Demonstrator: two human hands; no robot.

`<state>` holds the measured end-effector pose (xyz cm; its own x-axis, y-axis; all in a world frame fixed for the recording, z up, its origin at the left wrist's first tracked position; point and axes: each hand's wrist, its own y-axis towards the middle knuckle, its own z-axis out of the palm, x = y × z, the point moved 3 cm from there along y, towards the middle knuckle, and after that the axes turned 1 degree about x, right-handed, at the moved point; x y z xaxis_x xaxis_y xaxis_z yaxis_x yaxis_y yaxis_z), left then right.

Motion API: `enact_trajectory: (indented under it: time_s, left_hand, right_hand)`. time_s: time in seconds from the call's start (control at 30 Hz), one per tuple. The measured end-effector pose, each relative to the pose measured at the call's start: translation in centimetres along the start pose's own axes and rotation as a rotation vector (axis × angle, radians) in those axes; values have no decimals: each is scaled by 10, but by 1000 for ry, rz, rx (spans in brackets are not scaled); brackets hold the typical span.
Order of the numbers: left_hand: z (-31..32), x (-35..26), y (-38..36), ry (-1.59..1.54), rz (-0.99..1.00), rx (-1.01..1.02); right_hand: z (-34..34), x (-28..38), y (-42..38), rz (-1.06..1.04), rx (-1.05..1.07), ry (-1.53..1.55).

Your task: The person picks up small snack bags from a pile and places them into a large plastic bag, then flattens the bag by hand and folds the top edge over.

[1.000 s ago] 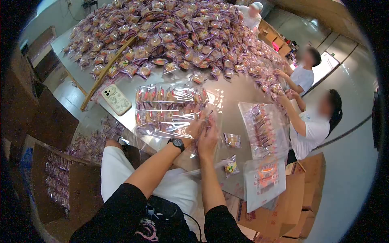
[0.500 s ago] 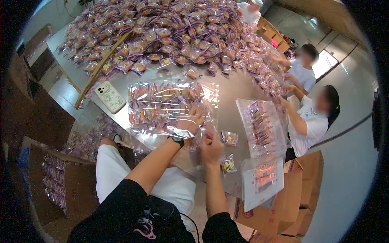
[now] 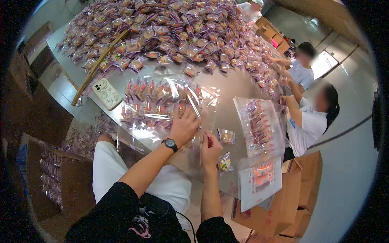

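Note:
A large clear bag (image 3: 154, 101) filled with rows of small wrapped snack packets lies on the steel table (image 3: 231, 87) in front of me. My left hand (image 3: 184, 125), with a black watch on the wrist, lies flat on the bag's near right part with fingers spread. Just to its right, my right hand (image 3: 210, 146) is closed on the bag's loose plastic edge near the table's front edge. A huge pile of the same purple-wrapped packets (image 3: 170, 28) covers the far half of the table.
A phone (image 3: 106, 94) and a long wooden stick (image 3: 97, 65) lie left of the bag. To the right are two loose packets (image 3: 226, 136), a second filled bag (image 3: 259, 125) and printed empty bags (image 3: 261, 182). Two seated people (image 3: 308, 121) work at the right; cardboard boxes (image 3: 291, 202) stand below.
My left hand has slid up and now lies flat on the filled bag. The right hand closed on the bag's edge and drew back a little. The view has shifted slightly.

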<state>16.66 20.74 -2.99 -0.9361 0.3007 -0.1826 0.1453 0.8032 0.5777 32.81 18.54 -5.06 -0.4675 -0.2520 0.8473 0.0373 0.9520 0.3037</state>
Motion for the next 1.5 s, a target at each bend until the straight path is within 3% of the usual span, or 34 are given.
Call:
enact_trajectory:
  time_s: [0.23,0.27,0.33,0.4,0.47,0.6,0.7,0.8,0.9,1.0,1.1,1.2,1.23,1.33,1.37,1.47,1.5]
  left_hand:
    - [-18,-3,-5,-26,-15,-109]
    - [7,0,-16,-67,-6,-171]
    - [-10,-6,-7,-34,-139,19]
    - [1,-1,-12,131,-59,72]
    - [14,9,-18,45,11,65]
    - [-25,9,-33,21,31,137]
    - [-44,25,-63,113,29,168]
    - [-72,38,-80,163,-44,155]
    - [-75,63,-79,189,-155,154]
    - [-95,62,-70,291,-185,124]
    - [-78,80,-75,239,-180,112]
    - [-85,91,-73,98,-162,56]
    - [-83,94,-72,71,-175,82]
    - [-79,98,-73,143,-108,14]
    - [-72,103,-75,168,-94,-5]
    - [-78,95,-69,112,-128,-33]
    - [-81,92,-68,149,-125,-37]
  right_hand:
    - [-17,36,-38,80,-33,-11]
    - [-18,39,-42,73,-31,-29]
    - [-19,50,-47,52,-39,-68]
    - [-20,63,-49,27,-57,-112]
    - [-20,55,-48,3,-107,-146]
    - [-33,70,-57,-217,-183,-458]
    - [-28,66,-106,-262,258,-251]
    - [11,115,-129,-212,579,-47]
    - [52,124,-117,-355,438,-323]
    - [86,119,-78,-163,430,-329]
    - [95,123,-43,-299,183,-454]
    - [104,113,-18,-481,87,-495]
    - [118,100,-6,-355,113,-579]
    - [116,97,3,-381,155,-568]
    - [116,86,2,-511,80,-598]
    - [114,79,8,-585,106,-576]
    - [111,83,11,-711,46,-580]
